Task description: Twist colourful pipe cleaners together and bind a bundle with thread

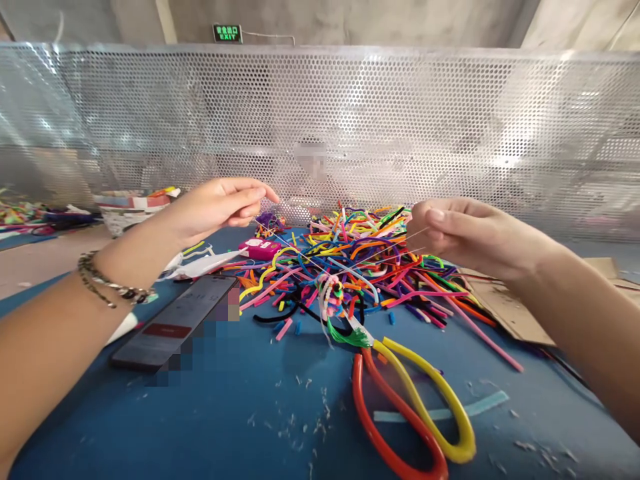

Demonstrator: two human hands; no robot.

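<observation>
My left hand [220,207] is raised above the blue table [240,413], its fingers pinched on one end of a thin clear string [295,248]. My right hand [470,233] pinches the other end at the same height. The string sags between them and carries a small cluster of coloured beads [331,297] hanging over a heap of colourful pipe cleaners [360,260]. A beaded bracelet [107,283] circles my left wrist.
Red and yellow handled scissors [410,407] lie in front of the heap. A phone [175,323] lies at the left, with a pink box [260,249] and white paper behind it. Cardboard [505,303] lies at the right. A perforated metal screen [450,133] closes the back.
</observation>
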